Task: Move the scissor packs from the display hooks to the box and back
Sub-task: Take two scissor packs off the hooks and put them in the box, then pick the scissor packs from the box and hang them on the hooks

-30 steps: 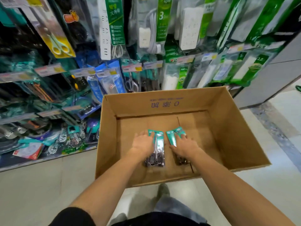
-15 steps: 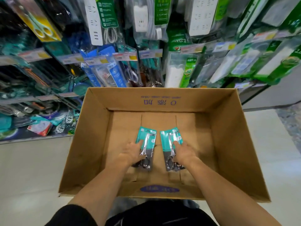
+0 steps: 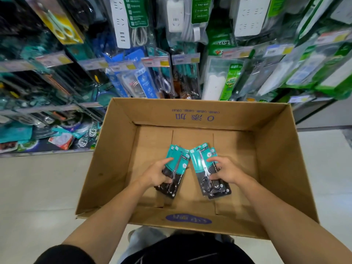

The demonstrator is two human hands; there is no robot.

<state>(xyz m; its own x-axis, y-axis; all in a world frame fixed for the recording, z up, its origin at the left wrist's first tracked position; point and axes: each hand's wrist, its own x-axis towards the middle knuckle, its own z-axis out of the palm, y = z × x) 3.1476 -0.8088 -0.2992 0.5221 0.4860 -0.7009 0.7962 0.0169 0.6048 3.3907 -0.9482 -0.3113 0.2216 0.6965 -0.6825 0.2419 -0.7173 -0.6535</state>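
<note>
While inside box (image 3: 282,168) | left hand (image 3: 156,175) grips scissor packs (image 3: 178,164) | right hand (image 3: 226,170) grips another stack (image 3: 202,168), counts unclear

Scissor packs (image 3: 178,169) left, (image 3: 206,169) right inside box (image 3: 282,159); display hooks (image 3: 133,77) behind.

An open cardboard box (image 3: 276,162) sits on the pale floor (image 3: 38,187), close against the foot of the display rack (image 3: 57,107). Inside it are two small stacks of teal scissor packs (image 3: 179,159), side by side.
</note>
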